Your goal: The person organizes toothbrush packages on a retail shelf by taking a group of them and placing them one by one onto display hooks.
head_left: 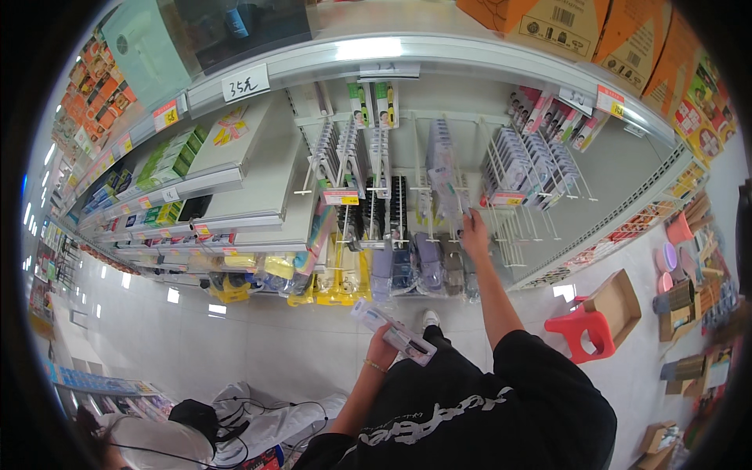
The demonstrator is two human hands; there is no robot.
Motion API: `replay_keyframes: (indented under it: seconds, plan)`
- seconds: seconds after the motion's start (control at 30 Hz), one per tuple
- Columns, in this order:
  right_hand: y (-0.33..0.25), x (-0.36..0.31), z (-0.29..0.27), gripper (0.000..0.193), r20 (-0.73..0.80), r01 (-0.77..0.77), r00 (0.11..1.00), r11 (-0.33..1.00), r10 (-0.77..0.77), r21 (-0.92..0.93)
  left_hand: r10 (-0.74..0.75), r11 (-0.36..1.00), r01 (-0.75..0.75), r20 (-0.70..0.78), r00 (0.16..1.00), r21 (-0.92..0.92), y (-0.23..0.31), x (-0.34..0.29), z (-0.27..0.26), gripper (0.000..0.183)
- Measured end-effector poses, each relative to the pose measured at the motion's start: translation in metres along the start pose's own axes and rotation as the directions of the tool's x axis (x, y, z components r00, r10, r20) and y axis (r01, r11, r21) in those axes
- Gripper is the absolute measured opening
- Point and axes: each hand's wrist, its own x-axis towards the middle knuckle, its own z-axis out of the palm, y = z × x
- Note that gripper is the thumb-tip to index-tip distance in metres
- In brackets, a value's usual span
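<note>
My left hand (381, 347), low in front of my body, is closed around a small stack of slim blister packs (407, 341) with clear fronts and printed cards. Stretched out to the shelf, my right hand (473, 235) grips the lower end of a long clear blister pack (448, 192). That pack is tilted in front of the white display hooks, beside a row of similar packs (440, 141) hanging there. Whether its upper end sits on a hook, I cannot tell. What is inside the packs is too small to make out.
More carded packs (507, 160) hang to the right, and others (338, 149) to the left. Bagged goods (341, 270) hang below. A red stool (581, 333) and an open cardboard box (615, 307) stand on the right. A person in white (164, 439) is at lower left.
</note>
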Motion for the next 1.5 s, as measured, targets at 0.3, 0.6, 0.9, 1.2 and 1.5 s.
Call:
replay_keyframes:
  seconds: [0.3, 0.6, 0.9, 1.2, 1.5]
  plan:
    - [0.016, 0.012, 0.032, 0.038, -0.036, -0.077, 0.995, 0.927, 0.097, 0.368, -0.095, 0.995, 0.093, 0.053, 0.994, 0.040, -0.003, 0.007, 0.009, 0.034]
    - [0.024, 0.027, 0.060, 0.036, -0.281, 0.116, 0.952, 0.992, -0.123, -0.040, -0.103, 0.986, 0.100, 0.012, 0.995, 0.131, 0.000, 0.035, 0.012, 0.032]
    - [0.052, 0.073, 0.076, 0.035, -0.107, 0.028, 0.993, 0.995, -0.038, -0.092, -0.020, 0.990, 0.020, -0.004, 1.000, 0.141, 0.009, 0.047, 0.033, 0.032]
    - [0.035, 0.070, 0.068, 0.037, -0.223, 0.128, 0.963, 0.984, -0.153, -0.120, -0.050, 0.985, 0.060, -0.071, 0.996, 0.160, 0.011, 0.043, 0.040, 0.033]
    - [-0.001, -0.137, 0.004, 0.041, 0.652, -0.227, 0.731, 0.973, 0.200, -0.043, 0.058, 0.913, 0.017, -0.172, 0.983, 0.407, -0.006, 0.050, 0.056, 0.027]
